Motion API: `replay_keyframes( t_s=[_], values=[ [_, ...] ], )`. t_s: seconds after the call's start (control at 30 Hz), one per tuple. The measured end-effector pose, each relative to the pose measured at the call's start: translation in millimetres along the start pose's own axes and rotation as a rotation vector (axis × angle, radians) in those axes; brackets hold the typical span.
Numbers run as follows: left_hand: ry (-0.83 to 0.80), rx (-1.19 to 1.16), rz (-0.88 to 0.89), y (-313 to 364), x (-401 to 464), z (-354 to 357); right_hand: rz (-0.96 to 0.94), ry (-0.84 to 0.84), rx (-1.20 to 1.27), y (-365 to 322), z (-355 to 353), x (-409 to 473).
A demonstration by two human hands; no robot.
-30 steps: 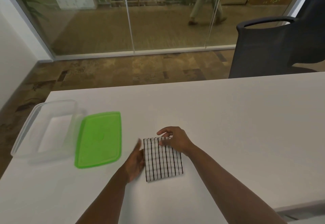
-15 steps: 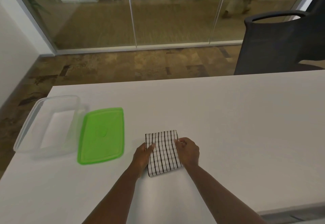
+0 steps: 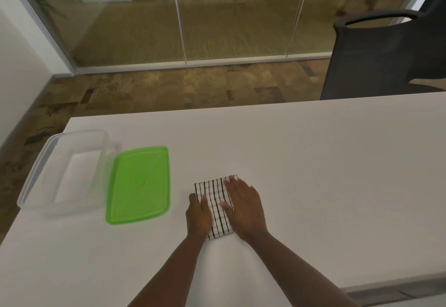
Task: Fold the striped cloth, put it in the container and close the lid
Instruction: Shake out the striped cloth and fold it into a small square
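Note:
The striped cloth (image 3: 212, 189), white with dark lines, lies folded into a small rectangle on the white table (image 3: 313, 186), near the front. My left hand (image 3: 199, 215) rests on its left edge, fingers laid over the fabric. My right hand (image 3: 244, 206) lies flat, fingers stretched out, over the cloth's right half and hides that side. Neither hand lifts the cloth. The clear plastic container (image 3: 79, 133) stands open at the table's left end. Its green lid (image 3: 138, 183) lies flat on the table between the container and the cloth.
A dark office chair (image 3: 376, 53) stands behind the table's far right edge. A glass wall runs beyond the patterned floor. The table's left edge is close to the container, and its front edge runs below my right forearm.
My right hand went from the cloth's far corner to its right side, then spread flat on top. My left hand moved onto the left edge. The cloth stays folded in place.

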State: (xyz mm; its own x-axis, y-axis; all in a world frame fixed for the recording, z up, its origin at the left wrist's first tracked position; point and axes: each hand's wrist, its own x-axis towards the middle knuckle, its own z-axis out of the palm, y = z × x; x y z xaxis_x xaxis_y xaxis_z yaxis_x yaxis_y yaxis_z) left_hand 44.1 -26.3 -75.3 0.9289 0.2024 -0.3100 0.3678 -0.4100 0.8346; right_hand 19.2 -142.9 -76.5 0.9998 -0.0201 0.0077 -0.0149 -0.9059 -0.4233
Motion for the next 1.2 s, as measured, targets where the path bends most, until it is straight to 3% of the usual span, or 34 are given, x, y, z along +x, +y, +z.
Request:
replay_keyframes(
  t_s=[0.1,0.27,0.37,0.47,0.5,0.63,0.73,0.83,1.0,1.2],
  values=[
    [0.015,-0.044,-0.004,-1,0,-2,-0.090,-0.138,-0.148,6,13,-3],
    [0.210,-0.019,0.024,-1,-4,-5,-0.086,-0.279,-0.167,14,16,0],
    [0.207,0.068,-0.033,1,0,-6,-0.025,-0.281,0.143,11,1,7],
    [0.121,0.177,-0.134,4,3,-6,0.291,0.069,0.403,6,-8,5],
    [0.098,0.203,-0.169,5,4,-7,0.422,0.108,0.428,2,-10,4],
    [0.016,0.224,-0.245,6,3,-6,0.638,-0.046,0.445,-7,-11,1],
    [-0.018,0.167,-0.261,7,3,-6,0.790,-0.082,0.758,-7,-16,4],
    [0.012,0.064,-0.187,11,4,-9,0.836,-0.157,1.050,-7,-25,6],
    [0.012,-0.188,-0.075,21,9,-15,0.859,-0.339,1.323,-12,-42,3],
    [0.019,-0.153,-0.022,33,19,-39,0.767,-0.170,1.343,-22,-45,3]
  ],
)
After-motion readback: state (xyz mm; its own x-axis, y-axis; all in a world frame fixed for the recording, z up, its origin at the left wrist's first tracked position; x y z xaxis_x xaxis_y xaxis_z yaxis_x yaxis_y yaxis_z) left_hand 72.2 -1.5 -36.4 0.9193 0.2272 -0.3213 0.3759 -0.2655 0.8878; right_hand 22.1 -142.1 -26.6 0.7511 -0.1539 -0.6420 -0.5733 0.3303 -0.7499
